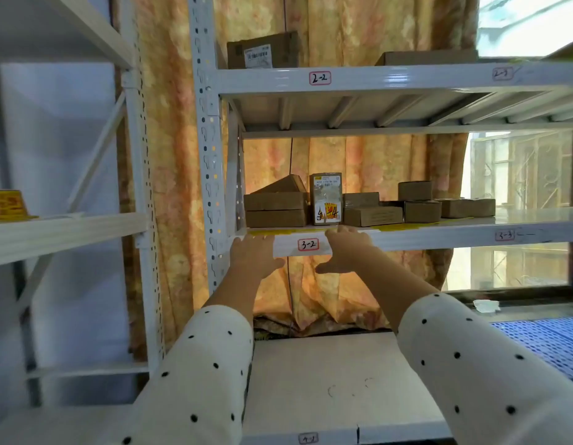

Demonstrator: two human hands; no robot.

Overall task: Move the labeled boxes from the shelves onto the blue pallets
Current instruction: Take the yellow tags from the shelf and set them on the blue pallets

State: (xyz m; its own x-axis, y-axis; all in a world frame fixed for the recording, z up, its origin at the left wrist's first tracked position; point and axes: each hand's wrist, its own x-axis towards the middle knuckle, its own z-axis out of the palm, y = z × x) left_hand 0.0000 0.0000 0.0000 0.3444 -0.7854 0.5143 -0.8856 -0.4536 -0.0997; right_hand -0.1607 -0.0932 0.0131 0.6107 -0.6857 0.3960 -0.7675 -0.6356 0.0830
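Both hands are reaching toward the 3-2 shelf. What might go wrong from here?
The upright labeled box stands on end between low cartons; a nudge from the right hand may topple it. The tilted carton atop the left stack could slide off if the left hand bumps that stack.

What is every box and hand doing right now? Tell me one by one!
Left hand: open, empty, reaching toward the 3-2 shelf edge.
Right hand: open, empty, fingers at the shelf edge below the upright box.
Upright box: standing on end on the 3-2 shelf, label facing out.
Brown boxes: stacked left of the upright box.
Blue pallet: bare where visible.
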